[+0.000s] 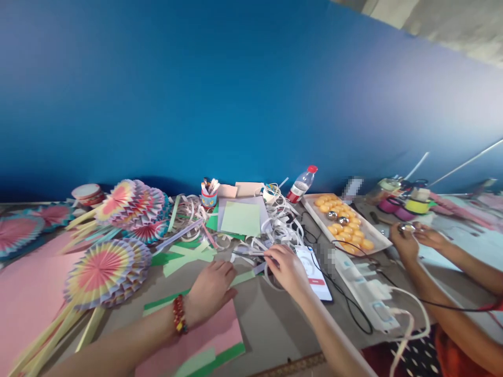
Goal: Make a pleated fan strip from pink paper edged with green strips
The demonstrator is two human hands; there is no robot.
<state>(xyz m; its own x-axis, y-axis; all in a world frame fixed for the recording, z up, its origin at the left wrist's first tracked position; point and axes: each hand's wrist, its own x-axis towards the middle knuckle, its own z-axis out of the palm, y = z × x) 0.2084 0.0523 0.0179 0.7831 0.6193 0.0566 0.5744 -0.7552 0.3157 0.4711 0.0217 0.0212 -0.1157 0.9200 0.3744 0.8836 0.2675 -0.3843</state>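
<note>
My left hand (210, 290), with a red beaded bracelet (179, 314) at the wrist, rests palm down by the stacked pink paper (204, 335). Its fingers are loosely bent with the thumb apart, and nothing shows in them. To the right, my right hand (288, 269) pinches the end of a slim greyish metal-looking tool (251, 254); its kind is too small to make out. Tangled white paper strips (283, 225) lie just beyond that hand. Green paper strips (188, 256) are scattered ahead of my left hand. A light green sheet (240, 219) sits behind both hands.
Pleated paper fans (104, 272) cover the left side. A phone (314, 275) and a power strip (365, 293) with cables lie at right, before a tray of orange balls (341, 225). A bottle (302, 184) stands behind. Another person's hands (408, 241) hold something shiny.
</note>
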